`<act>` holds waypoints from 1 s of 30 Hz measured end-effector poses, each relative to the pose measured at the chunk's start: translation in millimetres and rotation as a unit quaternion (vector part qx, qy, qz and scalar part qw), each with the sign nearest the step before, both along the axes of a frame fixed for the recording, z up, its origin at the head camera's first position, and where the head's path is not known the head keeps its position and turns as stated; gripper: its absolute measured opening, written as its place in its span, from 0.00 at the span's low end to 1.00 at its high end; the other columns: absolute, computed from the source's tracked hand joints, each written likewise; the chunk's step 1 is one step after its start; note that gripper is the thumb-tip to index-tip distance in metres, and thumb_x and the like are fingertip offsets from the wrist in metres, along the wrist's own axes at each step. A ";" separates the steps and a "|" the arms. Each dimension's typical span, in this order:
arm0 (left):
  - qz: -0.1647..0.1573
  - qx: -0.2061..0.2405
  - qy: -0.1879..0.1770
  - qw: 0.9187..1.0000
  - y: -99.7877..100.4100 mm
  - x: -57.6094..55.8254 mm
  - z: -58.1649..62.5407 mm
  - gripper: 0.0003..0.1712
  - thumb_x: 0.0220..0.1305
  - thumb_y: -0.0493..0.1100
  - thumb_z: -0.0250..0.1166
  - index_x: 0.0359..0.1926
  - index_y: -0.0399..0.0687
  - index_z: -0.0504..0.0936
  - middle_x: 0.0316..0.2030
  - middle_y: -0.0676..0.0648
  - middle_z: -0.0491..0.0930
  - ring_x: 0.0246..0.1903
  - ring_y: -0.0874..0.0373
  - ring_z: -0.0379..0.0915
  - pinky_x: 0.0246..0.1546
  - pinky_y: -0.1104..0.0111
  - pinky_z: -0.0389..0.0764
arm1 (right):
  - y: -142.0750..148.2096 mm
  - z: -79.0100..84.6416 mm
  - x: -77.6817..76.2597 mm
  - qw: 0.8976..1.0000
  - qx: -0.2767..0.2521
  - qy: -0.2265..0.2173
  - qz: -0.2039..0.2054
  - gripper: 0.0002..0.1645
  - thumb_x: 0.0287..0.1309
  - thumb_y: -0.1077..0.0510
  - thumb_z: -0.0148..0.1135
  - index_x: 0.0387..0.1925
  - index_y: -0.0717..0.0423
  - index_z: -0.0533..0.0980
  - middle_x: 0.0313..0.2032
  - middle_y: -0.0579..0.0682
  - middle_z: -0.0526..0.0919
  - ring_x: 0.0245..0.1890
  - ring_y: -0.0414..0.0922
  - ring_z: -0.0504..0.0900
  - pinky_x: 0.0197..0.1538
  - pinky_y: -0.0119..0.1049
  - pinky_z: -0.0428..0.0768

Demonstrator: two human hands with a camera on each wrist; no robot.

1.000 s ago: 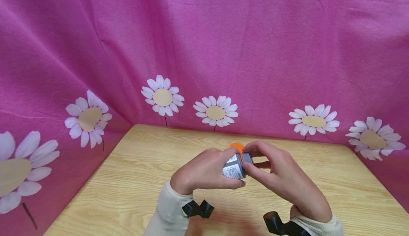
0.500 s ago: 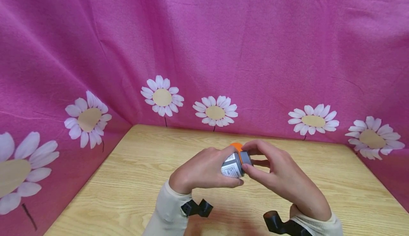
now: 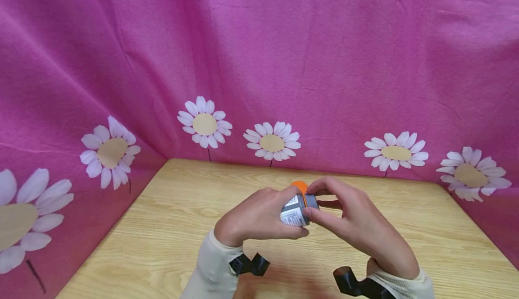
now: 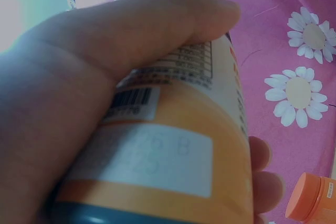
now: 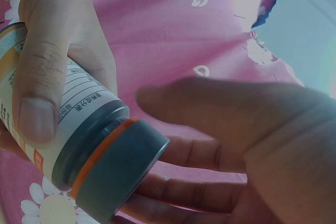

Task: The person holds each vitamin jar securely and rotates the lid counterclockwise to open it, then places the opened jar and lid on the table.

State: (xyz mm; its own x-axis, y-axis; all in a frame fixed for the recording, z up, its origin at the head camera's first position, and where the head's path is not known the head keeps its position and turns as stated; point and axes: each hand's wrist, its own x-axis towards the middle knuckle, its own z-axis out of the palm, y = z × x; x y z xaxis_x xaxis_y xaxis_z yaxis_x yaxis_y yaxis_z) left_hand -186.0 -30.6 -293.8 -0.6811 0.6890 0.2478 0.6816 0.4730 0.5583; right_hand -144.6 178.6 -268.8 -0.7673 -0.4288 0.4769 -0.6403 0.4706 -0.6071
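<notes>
My left hand [image 3: 259,215] grips a supplement bottle [image 3: 293,216] with a dark grey, white and orange label, tilted with its capped end to the right. In the left wrist view the thumb lies across the label [image 4: 142,153] and fingertips show at the far side. My right hand [image 3: 361,218] has its thumb and fingers curved round the dark grey cap [image 5: 123,171]. In the right wrist view an orange band [image 5: 102,156] rings the cap's lower edge, beside the bottle's neck, and the thumb tip stands off the cap while other fingers reach behind it.
An orange-lidded jar [image 4: 315,198] stands beyond the hands, mostly hidden behind them in the head view. A wooden table [image 3: 194,191] lies underneath. A pink cloth [image 3: 324,65] with daisies hangs at the back and left.
Both hands and the bottle have drifted very slightly left. My right thumb and fingers have shifted a little on the cap; the left hand's grip looks the same.
</notes>
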 end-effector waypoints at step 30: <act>0.005 -0.012 0.018 1.000 0.2 1.0 1.3 0.26 0.49 0.57 0.72 0.47 0.62 0.70 0.26 0.62 0.76 0.23 0.70 0.74 0.23 0.75 0.75 | 3.6 -0.2 3.6 0.994 0.047 -0.085 -0.042 0.24 0.58 0.47 0.67 0.54 0.45 0.72 0.45 0.43 0.84 0.35 0.35 0.84 0.33 0.34 0.81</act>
State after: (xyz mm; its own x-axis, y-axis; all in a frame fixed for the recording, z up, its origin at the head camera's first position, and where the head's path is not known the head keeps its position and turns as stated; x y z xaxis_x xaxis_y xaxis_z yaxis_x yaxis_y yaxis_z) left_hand -185.0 -30.4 -292.5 -0.6784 0.6889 0.2553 0.6964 0.4924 0.5220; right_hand -141.0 182.2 -269.0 -0.8683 -0.3966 0.2979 -0.4882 0.5772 -0.6546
